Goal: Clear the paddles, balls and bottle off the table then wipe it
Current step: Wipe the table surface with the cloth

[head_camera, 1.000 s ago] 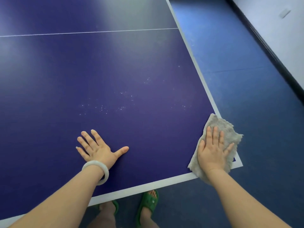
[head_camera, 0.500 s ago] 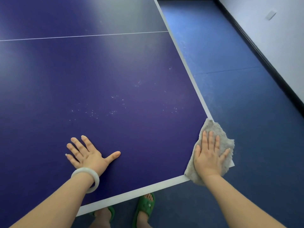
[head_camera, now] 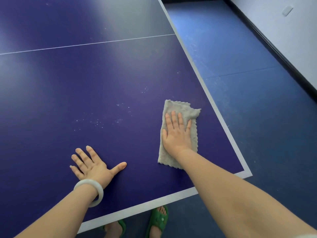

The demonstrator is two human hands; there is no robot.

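No readable text, label or number anywhere.

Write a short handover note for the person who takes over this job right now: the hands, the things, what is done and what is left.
Hands: the left hand lies flat on the table with fingers spread and holds nothing. The right hand presses the grey cloth flat on the table, near its right corner.
Done: no paddles, balls or bottle show on the part of the table in view.
Left: white specks lie to the left of the cloth, not yet wiped.
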